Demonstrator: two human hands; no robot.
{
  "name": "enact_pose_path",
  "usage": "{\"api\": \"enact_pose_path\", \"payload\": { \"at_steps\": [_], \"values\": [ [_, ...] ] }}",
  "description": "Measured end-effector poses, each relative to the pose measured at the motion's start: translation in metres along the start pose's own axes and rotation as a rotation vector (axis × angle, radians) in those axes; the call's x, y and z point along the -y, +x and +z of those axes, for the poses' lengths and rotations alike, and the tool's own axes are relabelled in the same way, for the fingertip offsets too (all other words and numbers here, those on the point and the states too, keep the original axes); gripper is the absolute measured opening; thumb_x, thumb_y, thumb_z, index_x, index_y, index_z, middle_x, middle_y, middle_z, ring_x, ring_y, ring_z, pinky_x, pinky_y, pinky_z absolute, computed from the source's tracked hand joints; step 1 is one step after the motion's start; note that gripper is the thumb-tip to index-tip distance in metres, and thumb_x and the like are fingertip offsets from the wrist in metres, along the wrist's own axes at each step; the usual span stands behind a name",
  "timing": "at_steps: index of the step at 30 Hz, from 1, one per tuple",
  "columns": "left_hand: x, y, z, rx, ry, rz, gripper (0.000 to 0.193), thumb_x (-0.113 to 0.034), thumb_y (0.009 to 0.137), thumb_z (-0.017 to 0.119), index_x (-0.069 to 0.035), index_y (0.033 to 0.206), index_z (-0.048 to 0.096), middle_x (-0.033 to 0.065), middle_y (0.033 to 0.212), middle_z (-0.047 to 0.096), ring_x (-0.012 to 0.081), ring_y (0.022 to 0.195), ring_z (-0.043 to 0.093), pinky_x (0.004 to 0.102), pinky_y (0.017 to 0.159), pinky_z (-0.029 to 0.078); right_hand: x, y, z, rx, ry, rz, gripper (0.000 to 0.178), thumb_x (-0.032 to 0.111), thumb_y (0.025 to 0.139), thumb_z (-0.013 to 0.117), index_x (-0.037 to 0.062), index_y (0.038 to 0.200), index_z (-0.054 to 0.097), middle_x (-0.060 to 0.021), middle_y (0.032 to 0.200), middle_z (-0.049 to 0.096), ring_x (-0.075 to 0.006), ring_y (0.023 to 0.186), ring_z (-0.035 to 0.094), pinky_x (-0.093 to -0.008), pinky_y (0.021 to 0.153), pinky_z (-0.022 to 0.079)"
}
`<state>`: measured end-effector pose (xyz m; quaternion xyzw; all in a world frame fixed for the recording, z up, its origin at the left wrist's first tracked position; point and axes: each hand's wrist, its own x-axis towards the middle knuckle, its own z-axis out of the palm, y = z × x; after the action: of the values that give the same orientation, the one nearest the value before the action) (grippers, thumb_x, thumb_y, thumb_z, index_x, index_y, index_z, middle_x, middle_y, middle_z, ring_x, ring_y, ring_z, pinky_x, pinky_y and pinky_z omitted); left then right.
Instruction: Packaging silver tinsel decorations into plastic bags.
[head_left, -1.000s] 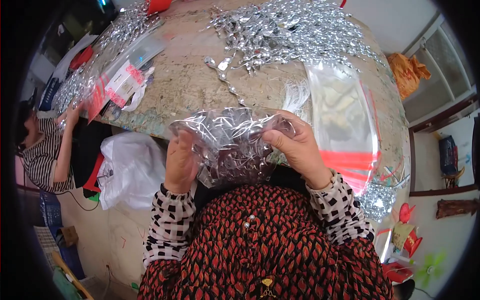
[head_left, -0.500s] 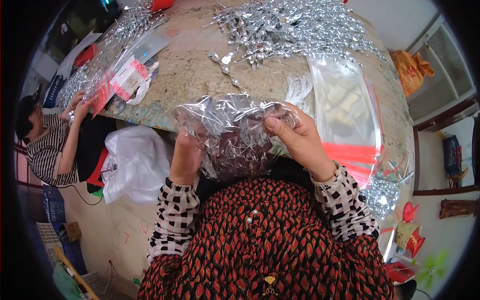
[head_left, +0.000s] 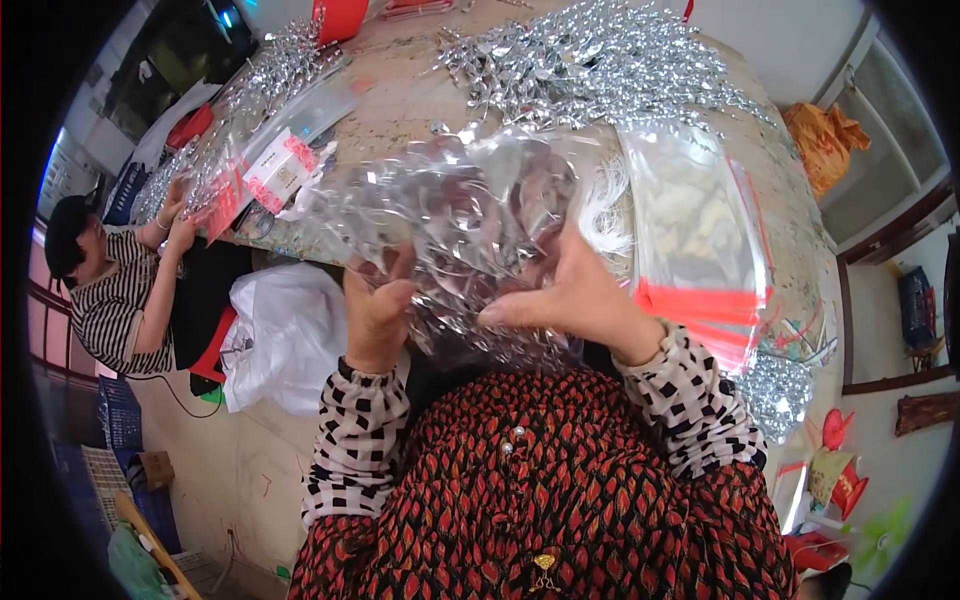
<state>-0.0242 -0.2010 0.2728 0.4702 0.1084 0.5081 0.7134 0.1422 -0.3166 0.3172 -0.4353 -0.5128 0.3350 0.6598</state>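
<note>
Close in front of my body, above the table's near edge, is a clear plastic bag point(head_left: 450, 225) with shiny silver leaf-like pieces inside. My left hand point(head_left: 378, 312) is closed on its left side, thumb towards me. On the right side my right hand point(head_left: 575, 305) grips it, with the thumb laid across the front and the other fingers partly hidden. Glare on the crinkled film blurs the contents. Just right of the bag lies a bundle of white strings point(head_left: 605, 215), and beyond that a stack of flat clear bags point(head_left: 690, 200) with red bands.
Silver strands point(head_left: 610, 70) are heaped at the table's far side. A pink-and-white card point(head_left: 280, 170) lies left. A co-worker point(head_left: 125, 290) in a striped top handles silver strands there. A white plastic sack point(head_left: 285, 335) hangs below the table edge. More silver pieces point(head_left: 775, 395) lie right.
The clear bag has moved up and away from me and now spreads wider towards the left. My right hand has shifted from its upper edge to its side, and the silver contents have spread out.
</note>
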Motion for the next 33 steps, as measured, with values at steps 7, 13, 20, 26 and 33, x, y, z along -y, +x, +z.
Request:
{"api": "enact_pose_path", "payload": {
  "at_steps": [7, 13, 20, 26, 33],
  "values": [
    [-0.016, 0.015, 0.051, 0.098, 0.075, -0.102, 0.058, -0.016, 0.072, 0.070, 0.001, 0.122, 0.046, 0.0056, 0.107, 0.056, 0.0137, 0.093, 0.056, 0.0278, 0.083, 0.044, 0.036, -0.006, -0.012, -0.190, 0.059, 0.022, 0.062, 0.003, 0.069, 0.079, -0.0014, 0.122, 0.046, -0.0059, 0.105, 0.063, -0.0128, 0.096, 0.060, -0.0262, 0.077, 0.050],
    [0.002, 0.013, 0.060, 0.149, 0.086, -0.198, 0.058, 0.007, 0.070, 0.071, 0.002, 0.123, 0.047, 0.0074, 0.111, 0.058, 0.0179, 0.103, 0.058, 0.0341, 0.094, 0.046, 0.025, -0.016, -0.028, -0.147, 0.079, 0.186, 0.069, 0.001, 0.073, 0.074, 0.0021, 0.131, 0.038, -0.0089, 0.118, 0.058, -0.0172, 0.106, 0.057, -0.0322, 0.093, 0.045],
    [0.002, 0.014, 0.063, 0.170, 0.019, -0.292, 0.053, 0.006, 0.073, 0.070, 0.000, 0.121, 0.049, 0.0073, 0.110, 0.061, 0.0163, 0.099, 0.060, 0.0318, 0.088, 0.049, 0.025, -0.019, -0.038, -0.096, 0.160, 0.152, 0.078, 0.001, 0.072, 0.073, 0.0024, 0.137, 0.032, -0.0096, 0.125, 0.053, -0.0191, 0.114, 0.053, -0.0335, 0.098, 0.041],
    [0.010, 0.013, 0.057, 0.213, 0.006, -0.351, 0.054, 0.004, 0.070, 0.071, -0.002, 0.120, 0.050, 0.0047, 0.107, 0.060, 0.0124, 0.095, 0.059, 0.0297, 0.085, 0.048, 0.024, -0.025, -0.045, -0.140, 0.258, 0.256, 0.073, -0.003, 0.073, 0.070, 0.0027, 0.136, 0.033, -0.0110, 0.123, 0.055, -0.0200, 0.112, 0.055, -0.0347, 0.097, 0.043],
    [0.031, 0.020, 0.040, 0.296, -0.083, -0.408, 0.062, 0.004, 0.068, 0.072, 0.000, 0.126, 0.049, 0.0065, 0.110, 0.062, 0.0160, 0.101, 0.060, 0.0315, 0.091, 0.047, 0.020, -0.025, -0.049, -0.161, 0.322, 0.258, 0.068, 0.000, 0.073, 0.072, 0.0024, 0.132, 0.039, -0.0096, 0.117, 0.059, -0.0187, 0.105, 0.059, -0.0325, 0.090, 0.047]
  ]
}}
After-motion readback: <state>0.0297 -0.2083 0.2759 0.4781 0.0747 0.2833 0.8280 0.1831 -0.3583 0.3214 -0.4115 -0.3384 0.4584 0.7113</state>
